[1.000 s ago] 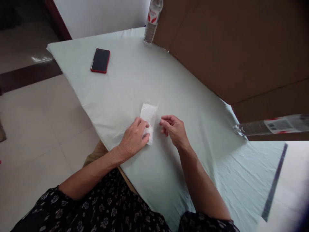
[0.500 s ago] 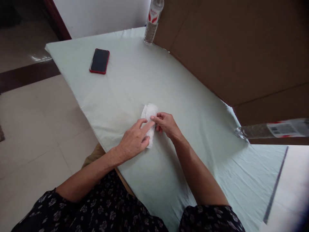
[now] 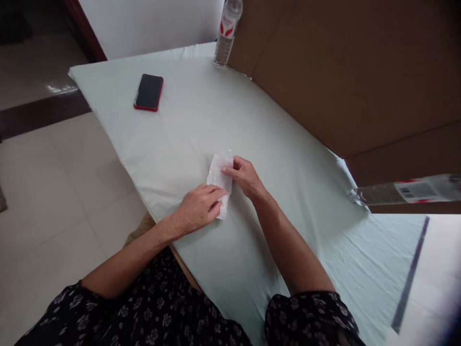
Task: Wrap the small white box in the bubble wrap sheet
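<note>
1. The white strip (image 3: pixel 217 170) is laid on the bench (image 3: pixel 259 120), near its front edge, between the two grips and touched by both.
2. By the right grip (image 3: pixel 247 179), the strip is pinched at the right edge of its upper half, with the thumb laid on top; the other fingers are partly hidden.
3. By the left grip (image 3: pixel 198 206), the lower half is covered from the left, with bent fingers laid across it; whether it is pinched or only pressed there cannot be told.
4. The bench is covered with a pale green cloth (image 3: pixel 173 139), creased toward the right.
5. A dark phone (image 3: pixel 149 92) in a red case is placed flat near the far left corner.
6. A clear bottle (image 3: pixel 226 31) is stood at the far edge, beside a brown cardboard panel (image 3: pixel 324 81).
7. Another bottle (image 3: pixel 414 190) is seen at the right, before the panel; its stance cannot be told.
8. Beyond the bench, a pale wall (image 3: pixel 154 24) and a tiled floor (image 3: pixel 54 192) are shown.
</note>
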Action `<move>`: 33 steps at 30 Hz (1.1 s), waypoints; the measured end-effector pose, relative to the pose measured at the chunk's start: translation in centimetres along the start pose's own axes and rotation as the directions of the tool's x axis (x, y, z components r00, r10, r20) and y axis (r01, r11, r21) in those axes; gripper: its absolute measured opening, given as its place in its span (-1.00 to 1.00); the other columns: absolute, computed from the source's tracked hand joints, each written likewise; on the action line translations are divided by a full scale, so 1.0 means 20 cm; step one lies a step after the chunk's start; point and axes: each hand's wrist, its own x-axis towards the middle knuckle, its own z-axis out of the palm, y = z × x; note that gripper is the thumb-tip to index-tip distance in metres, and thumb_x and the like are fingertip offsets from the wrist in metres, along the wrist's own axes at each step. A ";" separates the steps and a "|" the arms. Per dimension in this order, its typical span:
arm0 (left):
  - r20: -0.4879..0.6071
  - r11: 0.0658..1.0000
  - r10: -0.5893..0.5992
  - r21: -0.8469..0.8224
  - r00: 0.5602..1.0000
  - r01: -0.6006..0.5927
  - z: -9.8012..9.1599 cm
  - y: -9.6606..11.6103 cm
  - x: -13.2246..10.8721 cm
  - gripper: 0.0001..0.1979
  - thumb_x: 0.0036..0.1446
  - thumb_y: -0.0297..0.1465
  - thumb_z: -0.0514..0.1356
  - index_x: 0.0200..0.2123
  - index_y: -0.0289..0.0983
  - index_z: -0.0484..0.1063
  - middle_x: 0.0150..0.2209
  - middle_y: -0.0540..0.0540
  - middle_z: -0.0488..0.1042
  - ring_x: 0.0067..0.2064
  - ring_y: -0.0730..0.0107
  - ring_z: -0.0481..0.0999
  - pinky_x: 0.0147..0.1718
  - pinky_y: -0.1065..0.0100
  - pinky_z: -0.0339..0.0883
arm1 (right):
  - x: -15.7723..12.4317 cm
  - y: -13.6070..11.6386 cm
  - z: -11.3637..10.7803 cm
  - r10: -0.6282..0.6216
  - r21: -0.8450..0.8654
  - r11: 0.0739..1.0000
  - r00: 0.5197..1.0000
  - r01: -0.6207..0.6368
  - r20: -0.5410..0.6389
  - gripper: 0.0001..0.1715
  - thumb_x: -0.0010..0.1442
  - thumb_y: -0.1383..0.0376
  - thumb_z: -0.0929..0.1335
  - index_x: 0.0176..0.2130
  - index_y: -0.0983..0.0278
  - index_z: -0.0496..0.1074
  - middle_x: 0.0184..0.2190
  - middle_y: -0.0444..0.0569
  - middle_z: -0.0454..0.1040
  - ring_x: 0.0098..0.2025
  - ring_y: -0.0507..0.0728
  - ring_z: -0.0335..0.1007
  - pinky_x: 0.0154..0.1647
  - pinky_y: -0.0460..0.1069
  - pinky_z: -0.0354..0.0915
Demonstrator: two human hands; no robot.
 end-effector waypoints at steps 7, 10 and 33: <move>-0.139 0.996 -0.075 -0.061 0.987 0.067 0.05 -0.02 -0.04 -0.74 0.26 -0.45 0.15 0.01 -0.23 0.47 0.04 -0.17 0.50 -0.08 0.28 0.57 -0.08 0.25 0.50 | -0.13 0.00 0.05 -0.097 0.207 0.974 0.995 0.095 -0.001 -0.58 -0.06 0.04 0.47 -0.38 0.17 0.23 -0.41 -0.18 0.37 -0.34 0.05 0.30 -0.25 -0.03 0.31; -0.277 0.980 -0.197 -0.059 0.941 0.188 0.07 0.00 -0.06 -0.63 0.18 -0.43 0.24 0.07 -0.25 0.38 0.03 -0.20 0.43 -0.06 0.24 0.53 -0.14 0.25 0.50 | -0.22 -0.01 0.06 -0.160 0.189 0.969 0.987 0.156 0.007 -0.52 0.00 -0.03 0.48 -0.38 0.16 0.21 -0.38 -0.16 0.40 -0.28 0.07 0.36 -0.17 0.00 0.35; 0.146 0.941 0.116 -0.334 0.982 -0.061 -0.14 -0.22 -0.13 -0.41 0.04 -0.58 0.16 0.17 -0.20 0.40 0.38 -0.26 0.26 0.41 0.06 0.23 0.33 -0.02 0.21 | -0.53 0.29 0.08 -0.725 -0.425 0.530 0.652 0.734 0.222 -0.79 0.24 0.30 0.41 -0.11 0.13 0.35 0.12 0.08 0.56 0.34 0.28 0.32 0.24 0.29 0.33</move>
